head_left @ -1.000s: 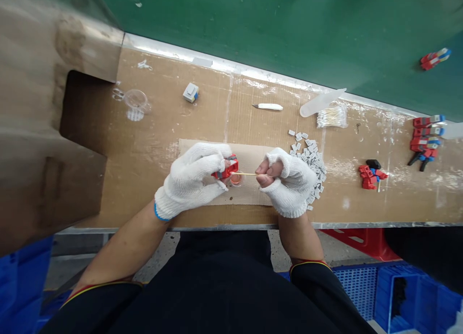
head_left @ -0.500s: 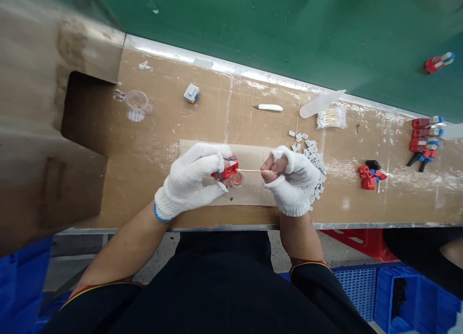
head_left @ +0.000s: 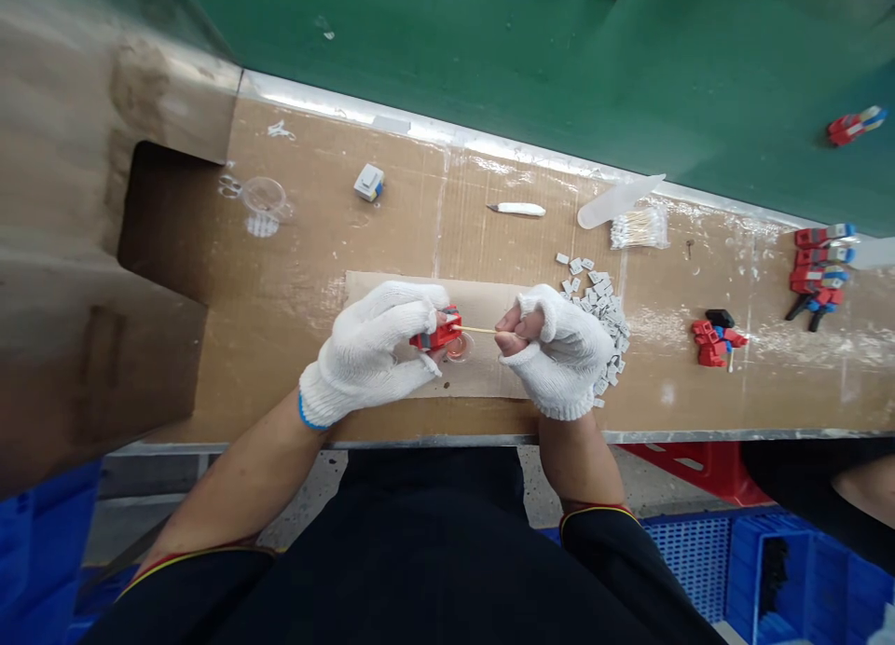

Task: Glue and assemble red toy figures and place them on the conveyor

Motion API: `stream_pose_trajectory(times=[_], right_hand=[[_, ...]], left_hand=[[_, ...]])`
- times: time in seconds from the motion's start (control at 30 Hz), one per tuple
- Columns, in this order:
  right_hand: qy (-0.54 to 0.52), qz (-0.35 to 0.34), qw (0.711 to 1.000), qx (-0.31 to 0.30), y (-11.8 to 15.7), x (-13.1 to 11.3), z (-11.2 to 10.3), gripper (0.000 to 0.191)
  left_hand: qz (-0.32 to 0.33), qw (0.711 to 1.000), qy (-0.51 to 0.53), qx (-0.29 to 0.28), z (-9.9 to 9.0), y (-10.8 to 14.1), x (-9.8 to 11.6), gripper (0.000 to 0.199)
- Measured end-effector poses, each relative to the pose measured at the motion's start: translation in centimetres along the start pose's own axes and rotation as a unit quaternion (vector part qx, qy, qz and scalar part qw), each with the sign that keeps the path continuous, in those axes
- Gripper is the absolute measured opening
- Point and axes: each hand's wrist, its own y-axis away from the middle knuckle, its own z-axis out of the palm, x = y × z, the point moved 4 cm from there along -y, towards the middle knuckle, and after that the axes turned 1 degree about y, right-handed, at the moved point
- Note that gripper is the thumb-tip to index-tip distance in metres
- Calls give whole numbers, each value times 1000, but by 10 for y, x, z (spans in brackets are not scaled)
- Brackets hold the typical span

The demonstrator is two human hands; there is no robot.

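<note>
In my gloved left hand [head_left: 374,347] is a small red and grey plastic toy part [head_left: 447,330], gripped between thumb and fingers. My right hand [head_left: 556,351], in a white glove with bare fingertips, pinches a thin cotton swab [head_left: 479,329]. The swab's far end touches the toy part's right side. Just below sits a small clear cup [head_left: 460,348] with reddish liquid, partly covered by my left hand. Both hands are above a cardboard sheet [head_left: 482,384]. Many small grey plastic pieces [head_left: 607,314] lie beside my right hand, some hidden behind it.
Behind my hands lie a white-handled knife [head_left: 517,210], a grey block [head_left: 369,182] and a bag of cotton swabs [head_left: 639,227]. Scissors [head_left: 229,186] and a clear dish [head_left: 264,196] are at left. Red toy parts [head_left: 714,340] lie right. A green conveyor belt [head_left: 503,67] runs along the back.
My right hand has shifted slightly left with the swab, closer to the toy part. My left hand barely moves. Red parts on the green belt have changed position slightly.
</note>
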Motion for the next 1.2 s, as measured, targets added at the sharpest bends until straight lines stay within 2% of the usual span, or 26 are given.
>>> stream_pose_trajectory(times=[0.23,0.47,0.77,0.93,1.1,1.2], right_hand=[[19,-7,1000,-3,0,-2,-1,42],[41,-4,998,-53,-5,-4,-2,47],[78,-50,995,-34,-1,-5,0,41],[78,-26,996,-37,1,-3,-1,46],[58,-48,997,-17,0,-7,-1,39],[31,-23,999,-20,-1,-7,2,45]], left_hand=[[-3,1000,11,-19,-1,-6,0,18],[17,1000,3,-15,0,-8,3,20],[11,1000,5,4,-1,-5,1,23],[1,1000,26,-15,-2,-6,0,25],[3,1000,27,-8,-2,-6,-1,24],[-9,999,32,-3,-2,-4,-3,24]])
